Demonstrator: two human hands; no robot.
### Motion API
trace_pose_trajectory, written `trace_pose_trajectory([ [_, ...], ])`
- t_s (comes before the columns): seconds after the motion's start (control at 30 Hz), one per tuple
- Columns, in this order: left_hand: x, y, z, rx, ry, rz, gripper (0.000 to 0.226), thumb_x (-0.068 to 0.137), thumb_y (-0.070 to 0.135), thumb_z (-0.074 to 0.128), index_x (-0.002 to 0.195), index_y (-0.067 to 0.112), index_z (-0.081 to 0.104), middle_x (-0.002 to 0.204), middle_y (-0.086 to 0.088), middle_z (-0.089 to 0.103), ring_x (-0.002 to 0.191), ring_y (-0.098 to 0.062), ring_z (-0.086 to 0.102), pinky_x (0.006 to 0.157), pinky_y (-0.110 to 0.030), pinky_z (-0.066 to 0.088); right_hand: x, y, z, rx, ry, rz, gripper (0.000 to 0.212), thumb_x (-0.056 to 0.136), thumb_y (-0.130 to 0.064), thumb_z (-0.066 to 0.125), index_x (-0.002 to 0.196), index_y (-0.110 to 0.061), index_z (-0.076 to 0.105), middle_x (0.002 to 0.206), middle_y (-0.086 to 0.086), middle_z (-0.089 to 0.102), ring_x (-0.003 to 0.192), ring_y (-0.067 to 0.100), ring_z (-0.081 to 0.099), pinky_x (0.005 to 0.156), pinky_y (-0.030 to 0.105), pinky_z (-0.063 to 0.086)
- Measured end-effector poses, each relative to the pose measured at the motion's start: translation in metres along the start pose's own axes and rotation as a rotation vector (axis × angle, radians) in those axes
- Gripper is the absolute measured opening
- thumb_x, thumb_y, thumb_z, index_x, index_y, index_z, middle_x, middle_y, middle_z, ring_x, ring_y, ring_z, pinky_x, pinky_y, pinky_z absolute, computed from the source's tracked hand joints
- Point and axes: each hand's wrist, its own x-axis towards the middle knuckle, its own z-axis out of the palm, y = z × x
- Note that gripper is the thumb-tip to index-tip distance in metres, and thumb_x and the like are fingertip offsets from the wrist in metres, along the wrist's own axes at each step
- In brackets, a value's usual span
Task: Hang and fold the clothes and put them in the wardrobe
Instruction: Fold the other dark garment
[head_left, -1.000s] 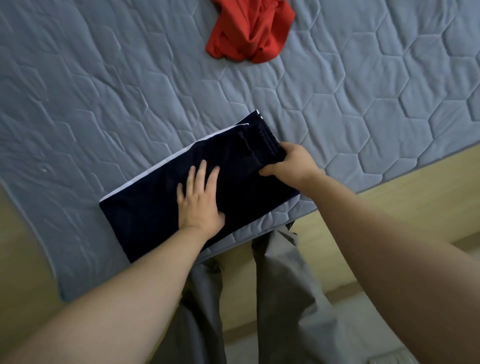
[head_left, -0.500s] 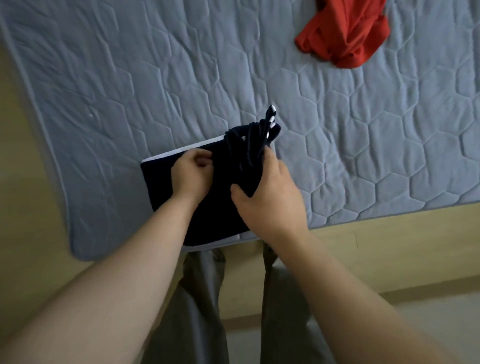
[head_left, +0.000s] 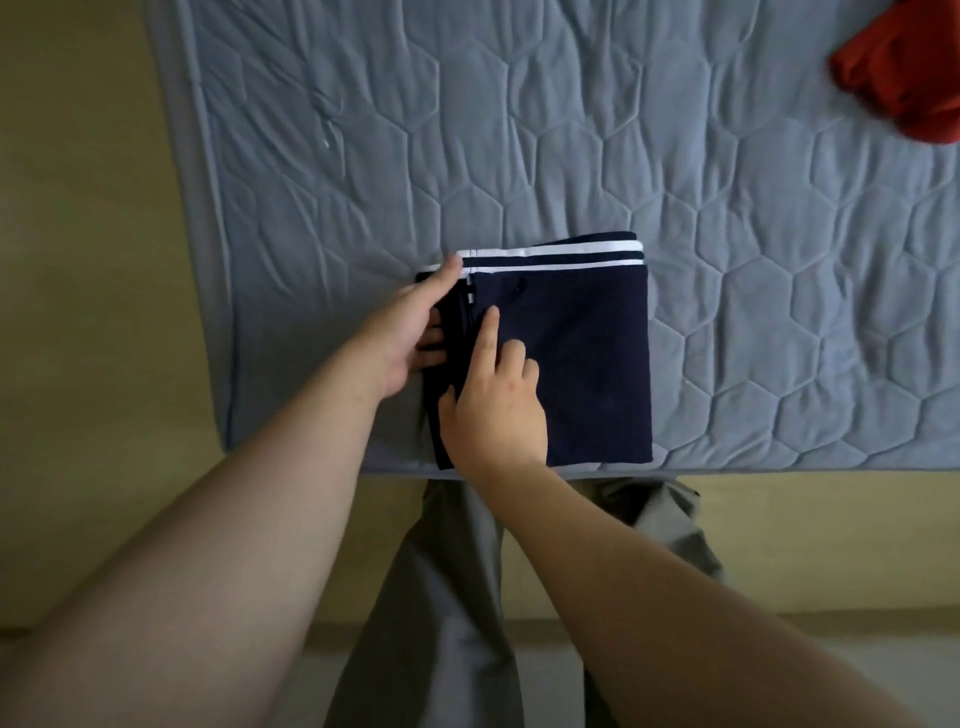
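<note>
No readable text.
The folded navy garment with white stripes (head_left: 571, 364) and the grey quilted bed cover (head_left: 519, 130) carry no lettering.

Two garments (head_left: 571, 364) (head_left: 904, 78), two hands (head_left: 405, 332) (head_left: 493, 410), one quilt (head_left: 519, 130).
</note>
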Motion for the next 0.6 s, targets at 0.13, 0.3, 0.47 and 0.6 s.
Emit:
trace_pose_trajectory([
  [0.13, 0.007, -0.003, -0.011, 0.09, 0.086, 0.111, 0.031, 0.072, 0.042, 0.088, 0.094, 0.027, 0.071, 0.084, 0.014, 0.077, 0.079, -0.006, 0.074, 0.062, -0.023, 0.054, -0.009, -0.017, 0.023, -0.042, 0.106, -0.026, 0.095, 0.086, -0.035, 0.068, 0.159, -0.005, 0.016, 0.122, 0.012, 0.046, 0.102, 0.029, 0.047, 0.067, 0.034, 0.054],
  [0.3, 0.015, -0.018, -0.018, 0.058, 0.223, 0.087, 0.041, 0.065, 0.016, 0.087, 0.097, 0.023, 0.061, 0.085, 0.006, 0.073, 0.076, -0.009, 0.07, 0.058, -0.02, 0.051, -0.014, -0.028, 0.043, 0.02, 0.014, -0.007, 0.094, 0.09, -0.042, 0.061, 0.161, -0.011, 0.009, 0.132, 0.01, 0.042, 0.113, 0.027, 0.042, 0.087, 0.036, 0.051],
  [0.47, 0.022, -0.026, -0.023, 0.155, 0.205, 0.083, 0.078, 0.054, 0.025, 0.098, 0.117, 0.017, 0.053, 0.109, 0.002, 0.069, 0.097, -0.013, 0.069, 0.084, -0.032, 0.058, -0.03, -0.032, 0.047, 0.323, 0.044, 0.117, 0.067, 0.098, -0.038, 0.054, 0.157, -0.019, 0.03, 0.144, -0.001, 0.042, 0.131, 0.016, 0.037, 0.099, 0.03, 0.042],
  [0.6, 0.029, -0.024, -0.019, 0.136, 0.199, 0.018, 0.082, 0.053, 0.029, 0.1, 0.12, 0.009, 0.058, 0.115, -0.004, 0.07, 0.104, -0.021, 0.068, 0.095, -0.039, 0.056, -0.033, -0.027, 0.045, 0.612, 0.197, 0.495, 0.022, 0.099, -0.035, 0.057, 0.114, -0.02, 0.066, 0.116, -0.003, 0.061, 0.106, 0.015, 0.06, 0.094, 0.032, 0.051],
])
